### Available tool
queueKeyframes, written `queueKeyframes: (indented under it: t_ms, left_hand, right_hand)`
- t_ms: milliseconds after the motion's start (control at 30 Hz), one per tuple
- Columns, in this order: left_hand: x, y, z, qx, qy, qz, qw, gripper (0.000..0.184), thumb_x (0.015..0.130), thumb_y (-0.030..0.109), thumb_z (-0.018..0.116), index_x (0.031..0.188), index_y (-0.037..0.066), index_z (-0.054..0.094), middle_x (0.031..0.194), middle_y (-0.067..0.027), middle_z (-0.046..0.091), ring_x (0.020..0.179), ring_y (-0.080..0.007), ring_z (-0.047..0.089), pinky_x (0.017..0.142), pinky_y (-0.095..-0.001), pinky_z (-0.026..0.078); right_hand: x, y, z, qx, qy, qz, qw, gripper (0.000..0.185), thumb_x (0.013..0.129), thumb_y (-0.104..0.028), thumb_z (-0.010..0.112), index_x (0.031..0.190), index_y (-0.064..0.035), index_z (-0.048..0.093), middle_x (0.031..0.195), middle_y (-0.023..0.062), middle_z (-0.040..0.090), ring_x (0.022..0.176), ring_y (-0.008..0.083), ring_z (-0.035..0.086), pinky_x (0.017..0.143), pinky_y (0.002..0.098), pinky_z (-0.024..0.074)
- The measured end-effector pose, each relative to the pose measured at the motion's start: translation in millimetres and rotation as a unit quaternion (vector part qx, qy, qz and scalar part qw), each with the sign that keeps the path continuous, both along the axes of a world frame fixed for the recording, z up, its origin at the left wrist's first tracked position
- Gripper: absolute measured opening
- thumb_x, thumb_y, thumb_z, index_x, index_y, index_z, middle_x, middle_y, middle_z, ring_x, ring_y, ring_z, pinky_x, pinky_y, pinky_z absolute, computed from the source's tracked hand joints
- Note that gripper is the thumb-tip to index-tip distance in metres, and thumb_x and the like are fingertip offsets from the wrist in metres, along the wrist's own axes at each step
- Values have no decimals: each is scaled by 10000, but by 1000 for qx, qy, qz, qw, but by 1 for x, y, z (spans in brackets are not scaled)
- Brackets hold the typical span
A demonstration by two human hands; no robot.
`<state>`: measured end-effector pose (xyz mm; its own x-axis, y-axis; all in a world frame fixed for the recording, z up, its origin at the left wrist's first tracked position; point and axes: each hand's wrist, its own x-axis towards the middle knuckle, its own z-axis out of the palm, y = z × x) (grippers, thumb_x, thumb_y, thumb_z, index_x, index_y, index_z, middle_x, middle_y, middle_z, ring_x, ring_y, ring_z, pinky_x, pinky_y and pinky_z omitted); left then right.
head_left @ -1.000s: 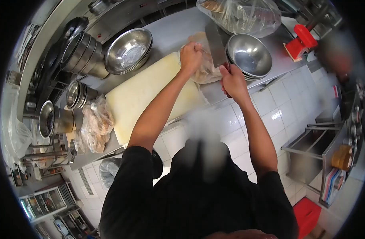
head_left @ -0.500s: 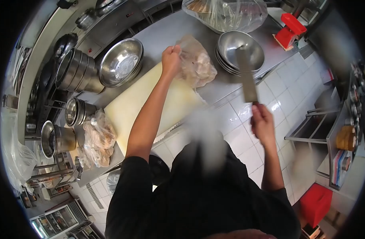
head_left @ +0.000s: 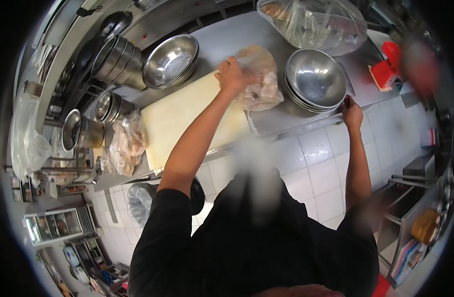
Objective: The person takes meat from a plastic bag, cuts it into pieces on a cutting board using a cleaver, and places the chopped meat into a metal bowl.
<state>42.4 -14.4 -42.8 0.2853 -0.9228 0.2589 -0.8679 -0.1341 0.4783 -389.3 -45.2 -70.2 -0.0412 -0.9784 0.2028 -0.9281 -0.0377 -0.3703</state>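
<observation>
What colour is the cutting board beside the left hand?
Pale yellow: the cutting board shows best in the head view.

The cutting board [head_left: 187,119] is smooth, matt, pale plastic, lying on a grey metal counter [head_left: 232,37] with a soft sheen. At the board's right end is a bag [head_left: 264,81] of thin, wrinkled, translucent plastic, and beyond it polished metal bowls [head_left: 316,79]; below the board, glossy white floor tiles [head_left: 313,175].

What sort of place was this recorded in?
Most likely a commercial kitchen: a long metal worktable carries a large pale cutting board and stacked metal bowls.
</observation>
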Motion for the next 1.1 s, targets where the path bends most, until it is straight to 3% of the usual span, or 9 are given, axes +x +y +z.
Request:
queueKeyframes:
  t_ms: [67, 200, 267, 333, 467, 567, 767, 867, 1100]
  left_hand:
    - [-38, 24, 57, 97, 8, 65, 993, 883, 502, 403, 872, 1192, 11, 484, 1199, -190, 487, 1192, -354, 402, 957, -485, 296]
    - [-53, 21, 48, 36, -53, 118, 991, 796, 548, 336, 846, 1206, 56, 496, 1142, -165, 502, 1156, -335, 422, 911, -481, 308]
    - [-63, 28, 54, -31, -48, 104, 993, 728, 580, 298, 825, 1195, 67, 510, 1136, -156, 499, 1163, -333, 413, 912, -480, 302]
    - [-71, 26, 53, -74, -114, 83, 987, 614, 612, 234, 785, 1146, 64, 534, 1088, -146, 523, 1112, -328, 458, 879, -474, 345]
    - [-66, 4, 51, -111, -156, 33, 981, 424, 641, 133, 714, 1032, 52, 569, 994, -132, 567, 968, -313, 551, 793, -455, 438]
    - [-53, -5, 51, -117, -125, 0, 985, 338, 641, 85, 684, 962, 45, 586, 931, -131, 584, 880, -310, 581, 741, -433, 477]
    - [-33, 47, 84, -137, -106, 0, 985, 322, 636, 17, 656, 951, 33, 593, 902, -157, 582, 863, -346, 588, 731, -452, 491]
    - [-5, 65, 62, -122, -38, 38, 991, 289, 647, 1, 637, 930, 28, 585, 908, -168, 577, 844, -364, 585, 727, -464, 487]
    - [12, 146, 2, -56, 59, 84, 993, 228, 700, -3, 587, 913, 34, 513, 885, -168, 572, 805, -368, 588, 703, -456, 477]
  right_hand:
    - [1, -11, 0, 9, -16, 10, 1000, 311, 793, -196, 653, 1079, -74, 648, 953, 215, 664, 896, 403, 629, 797, 488, 488]
    - [25, 2, 49, -75, -64, -63, 993, 352, 788, -171, 668, 1104, -15, 656, 1020, 192, 665, 903, 377, 641, 814, 433, 500]
    - [64, 12, 78, -173, -211, 61, 960, 336, 757, -162, 705, 1059, -20, 668, 978, 184, 668, 867, 364, 641, 793, 417, 503]
    - [118, 22, 101, -262, -153, 194, 933, 329, 709, -152, 745, 1004, -26, 672, 937, 173, 655, 831, 356, 627, 762, 426, 493]
    - [211, 11, 95, -255, -84, 351, 897, 322, 677, -175, 745, 964, -55, 664, 843, 163, 619, 867, 355, 601, 763, 429, 474]
    - [257, -16, 58, -230, -140, 343, 900, 226, 676, -145, 698, 877, -50, 657, 814, 161, 619, 840, 359, 609, 735, 406, 489]
    - [247, -69, 48, -137, 24, 245, 960, 97, 689, -84, 612, 761, -29, 644, 824, 185, 627, 765, 394, 634, 685, 464, 519]
    - [226, -61, 85, -126, 41, 237, 962, 149, 777, -106, 573, 824, -36, 696, 852, 191, 674, 796, 386, 665, 728, 457, 540]
    - [238, -96, 87, -131, 92, 189, 969, 158, 768, -103, 558, 823, -32, 688, 886, 211, 663, 830, 394, 655, 749, 468, 533]
